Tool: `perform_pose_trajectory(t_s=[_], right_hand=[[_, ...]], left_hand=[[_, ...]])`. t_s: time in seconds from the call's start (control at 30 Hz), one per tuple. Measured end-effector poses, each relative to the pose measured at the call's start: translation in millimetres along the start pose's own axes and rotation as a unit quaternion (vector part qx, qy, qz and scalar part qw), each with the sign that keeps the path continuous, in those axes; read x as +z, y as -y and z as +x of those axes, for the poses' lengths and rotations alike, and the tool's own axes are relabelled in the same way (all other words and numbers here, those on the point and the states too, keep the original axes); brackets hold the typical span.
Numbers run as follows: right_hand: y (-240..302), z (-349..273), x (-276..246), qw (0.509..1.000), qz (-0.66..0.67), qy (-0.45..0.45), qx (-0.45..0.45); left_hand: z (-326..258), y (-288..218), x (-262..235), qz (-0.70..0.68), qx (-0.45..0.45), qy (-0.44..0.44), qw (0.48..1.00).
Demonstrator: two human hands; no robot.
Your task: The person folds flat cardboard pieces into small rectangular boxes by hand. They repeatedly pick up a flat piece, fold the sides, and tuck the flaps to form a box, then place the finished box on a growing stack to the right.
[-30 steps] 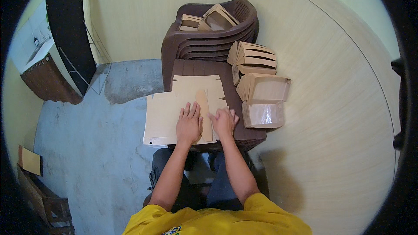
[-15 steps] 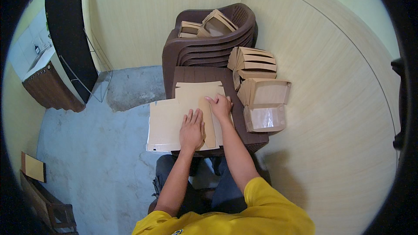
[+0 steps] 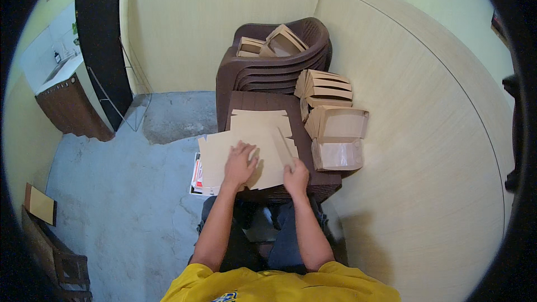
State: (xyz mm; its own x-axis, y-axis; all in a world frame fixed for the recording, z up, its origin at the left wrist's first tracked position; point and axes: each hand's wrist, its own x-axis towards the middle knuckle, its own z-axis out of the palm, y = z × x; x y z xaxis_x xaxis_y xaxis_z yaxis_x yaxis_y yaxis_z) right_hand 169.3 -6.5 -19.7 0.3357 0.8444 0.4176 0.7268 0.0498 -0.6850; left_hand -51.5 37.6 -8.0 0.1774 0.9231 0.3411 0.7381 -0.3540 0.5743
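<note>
A flat, tan cardboard box blank (image 3: 260, 128) with slits at its edges lies over a brown plastic seat. My left hand (image 3: 239, 165) rests near its middle, fingers spread and holding nothing. At the blank's near right side, my right hand (image 3: 296, 178) is closed on the edge of a narrow side flap (image 3: 285, 145), which looks partly raised along its crease. The fingertips of that hand are partly hidden. Under the blank's left edge, a white printed sheet or booklet (image 3: 197, 176) sticks out.
Folded cardboard boxes are stacked at the right (image 3: 327, 86), and an open box (image 3: 338, 154) stands nearer. Brown stacked chairs (image 3: 229, 72) behind hold more boxes (image 3: 285, 42). A pale panelled wall (image 3: 414, 134) curves along the right. A sink counter (image 3: 70, 103) stands far left.
My right hand has slid from the far part of the side flap toward me, to its near end. The left hand has shifted slightly left, fingers spreading. The blank has turned a little, uncovering the printed sheet.
</note>
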Motion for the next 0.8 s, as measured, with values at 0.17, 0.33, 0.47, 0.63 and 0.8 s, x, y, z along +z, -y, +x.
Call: perform_pose_trajectory(t_s=[0.17,0.33,0.47,0.63,0.8], right_hand=[[-15.8,32.1,-10.5,0.948,0.259,0.059,0.174],[-7.7,40.7,-17.9,0.784,0.558,0.074,0.262],[-3.5,34.1,-22.0,0.830,0.499,0.064,0.241],[4.9,21.5,-15.8,0.766,0.587,0.107,0.239],[27.6,7.2,8.8,0.904,0.338,0.258,-0.031]], left_hand=[[-23.0,18.4,-16.1,0.094,-0.005,0.043,0.995],[-17.2,-10.4,7.4,0.104,0.017,0.044,0.994],[-0.6,-28.3,20.8,0.129,0.008,0.065,0.989],[8.7,-33.6,37.9,0.164,0.002,0.040,0.986],[23.5,1.4,62.1,0.108,0.036,0.079,0.990]])
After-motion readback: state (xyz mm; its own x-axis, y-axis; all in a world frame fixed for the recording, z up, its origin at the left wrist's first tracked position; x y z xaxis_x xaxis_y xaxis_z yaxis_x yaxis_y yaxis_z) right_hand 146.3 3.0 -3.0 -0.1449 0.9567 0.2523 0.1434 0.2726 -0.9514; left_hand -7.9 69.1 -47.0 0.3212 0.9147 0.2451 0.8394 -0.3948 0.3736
